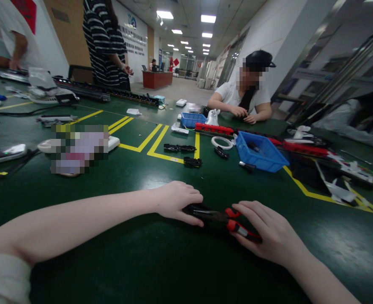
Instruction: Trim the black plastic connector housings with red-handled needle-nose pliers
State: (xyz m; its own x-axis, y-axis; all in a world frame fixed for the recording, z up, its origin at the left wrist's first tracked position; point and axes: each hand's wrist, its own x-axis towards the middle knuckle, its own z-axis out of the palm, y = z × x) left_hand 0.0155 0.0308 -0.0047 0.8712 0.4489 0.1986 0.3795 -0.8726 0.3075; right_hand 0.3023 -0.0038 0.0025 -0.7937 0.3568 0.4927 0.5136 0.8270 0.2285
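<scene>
Low over the green table (135,253), my left hand (180,202) is closed around a small black part (191,209), most of it hidden by the fingers. My right hand (265,230) grips the red and black handles of a pair of pliers (237,223). The pliers' dark jaws point left and meet the black part; whether they clamp it I cannot tell. Beyond my hands lie more black parts: a long one (180,147), a shorter one (192,161) and a curved one (221,152).
A blue bin (260,154) holds dark pieces, with a white cable coil (222,142) beside it. Farther back stands a smaller blue bin (192,120). Red strips (214,128) run along the right. At left lies a phone (78,154). A person in a cap (243,99) sits opposite.
</scene>
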